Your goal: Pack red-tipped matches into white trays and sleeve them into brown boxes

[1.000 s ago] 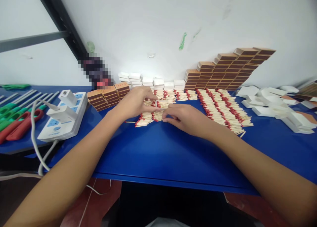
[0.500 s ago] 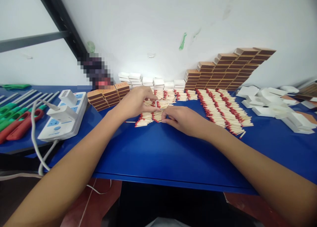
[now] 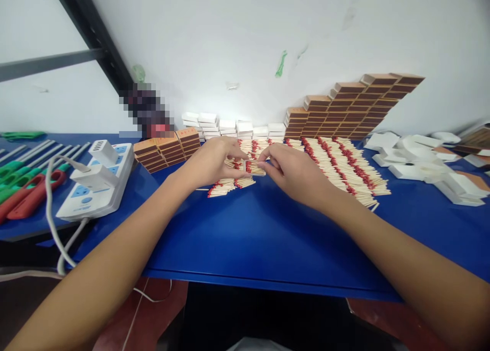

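My left hand [image 3: 214,159] holds a small white matchbox tray [image 3: 245,165] between thumb and fingers, its end turned towards the right. Close against that end, my right hand [image 3: 296,173] pinches thin matchsticks [image 3: 253,160] between thumb and fingertips; how many I cannot tell. Beneath and around both hands lie loose red-tipped matches [image 3: 222,189] in short rows. The inside of the tray is hidden by my left fingers. To the right of my right hand, longer rows of matches [image 3: 350,162] are spread on the blue table [image 3: 245,239].
White trays [image 3: 209,124] are stacked along the wall. Brown matchboxes [image 3: 344,108] rise in steps at the back right, with a smaller stack [image 3: 166,149] at left. A power strip [image 3: 101,182], red and green-handled tools [image 3: 36,187] and loose white trays [image 3: 417,159] flank the work area.
My right hand has lifted from the matches and moved up and slightly right, bringing matchsticks level with the tray's end. My left hand has stayed nearly in place with the tray.
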### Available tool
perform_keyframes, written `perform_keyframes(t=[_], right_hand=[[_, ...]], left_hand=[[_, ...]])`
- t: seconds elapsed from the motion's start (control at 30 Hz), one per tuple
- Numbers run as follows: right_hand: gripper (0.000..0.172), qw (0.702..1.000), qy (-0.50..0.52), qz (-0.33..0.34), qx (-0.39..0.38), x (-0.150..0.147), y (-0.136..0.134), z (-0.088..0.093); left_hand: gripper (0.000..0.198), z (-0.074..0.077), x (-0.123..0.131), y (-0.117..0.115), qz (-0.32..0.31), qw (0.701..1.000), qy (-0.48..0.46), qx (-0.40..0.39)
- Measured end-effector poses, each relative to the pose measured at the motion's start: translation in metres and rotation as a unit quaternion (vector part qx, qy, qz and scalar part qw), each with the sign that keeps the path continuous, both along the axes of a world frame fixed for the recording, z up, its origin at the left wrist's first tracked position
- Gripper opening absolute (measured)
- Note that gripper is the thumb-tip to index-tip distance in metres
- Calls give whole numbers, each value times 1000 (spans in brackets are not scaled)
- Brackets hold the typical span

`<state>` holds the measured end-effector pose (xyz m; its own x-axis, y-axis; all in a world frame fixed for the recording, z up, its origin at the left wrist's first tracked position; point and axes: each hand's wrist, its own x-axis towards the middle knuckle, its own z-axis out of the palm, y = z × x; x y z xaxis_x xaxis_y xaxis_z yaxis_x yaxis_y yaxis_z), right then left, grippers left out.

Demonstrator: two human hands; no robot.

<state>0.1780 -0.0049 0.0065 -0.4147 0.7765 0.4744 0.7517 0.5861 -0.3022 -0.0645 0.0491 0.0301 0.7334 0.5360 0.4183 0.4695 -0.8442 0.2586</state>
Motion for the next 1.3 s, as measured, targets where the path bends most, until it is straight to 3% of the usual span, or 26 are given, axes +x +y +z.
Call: perform_keyframes(t=[0.13, 0.37, 0.53, 0.63, 0.9, 1.03, 1.13, 1.3], right_hand=[[11, 1000, -21, -1, 7, 0, 2, -4], [16, 999, 7, 29, 36, -4, -6, 5], [15, 991, -48, 117, -46, -7, -9, -1], [15, 985, -73, 130, -91, -7, -6, -7], [13, 981, -93, 106, -136, -7, -6, -5], [11, 992, -59, 78, -77, -3, -5, 0], [11, 999, -30, 21, -16, -1, -2, 3], [13, 998, -54, -23, 19, 0, 0, 0]], left_hand=[[33, -1, 2, -1, -11, 1000, -9, -7], [33, 0, -2, 3, 12, 1000, -15, -18], [32, 3, -6, 5, 30, 999, 9, 10], [35, 3, -8, 7, 35, 999, 15, 13], [36, 1, -8, 9, 28, 999, 18, 19], [33, 1, -6, 6, 24, 1000, 10, 12], [32, 0, -3, 2, 15, 1000, 1, 9], [34, -1, 1, -1, -5, 1000, -9, -5]])
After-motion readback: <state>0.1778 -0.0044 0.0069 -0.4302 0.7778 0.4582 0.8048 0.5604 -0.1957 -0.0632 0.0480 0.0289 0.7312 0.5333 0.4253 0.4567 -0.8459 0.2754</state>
